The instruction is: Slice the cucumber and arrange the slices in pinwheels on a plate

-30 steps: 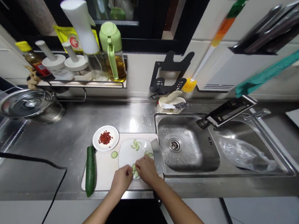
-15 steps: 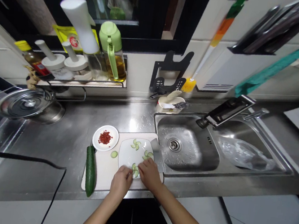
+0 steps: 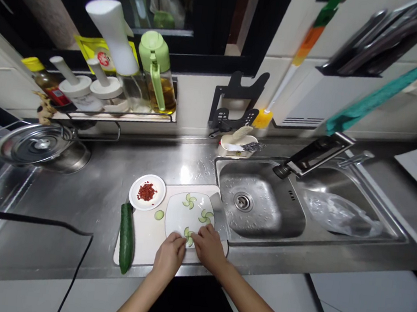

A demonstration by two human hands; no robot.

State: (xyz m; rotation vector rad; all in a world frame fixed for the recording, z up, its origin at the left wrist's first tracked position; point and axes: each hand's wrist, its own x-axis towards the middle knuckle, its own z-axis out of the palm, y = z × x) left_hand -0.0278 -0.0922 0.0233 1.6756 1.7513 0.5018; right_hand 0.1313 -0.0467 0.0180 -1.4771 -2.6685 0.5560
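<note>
A white square plate (image 3: 178, 215) carries three pinwheels of thin green-edged cucumber slices: one at the back (image 3: 189, 201), one at the right (image 3: 205, 216) and one at the near edge (image 3: 188, 235). My left hand (image 3: 170, 253) has its fingers pinched together at the left of the near pinwheel; what they hold, if anything, is hidden. From the right, my right hand (image 3: 210, 247) reaches the same pinwheel, its closed fingertips on a cucumber slice. The plate rests on a pale cutting board (image 3: 146, 244). Left of the plate lies a small cucumber piece (image 3: 159, 215).
A whole cucumber (image 3: 125, 239) lies along the board's left edge. Behind it stands a small white dish (image 3: 134, 193) of chopped red bits. The steel sink (image 3: 263, 203) adjoins on the right, with a plastic bag (image 3: 341, 215) in its second basin. A lidded pot (image 3: 49, 149) stands left.
My right hand has shifted slightly down and closer to the near pinwheel, uncovering more of the right one. My left hand stays almost in place beside the near pinwheel.
</note>
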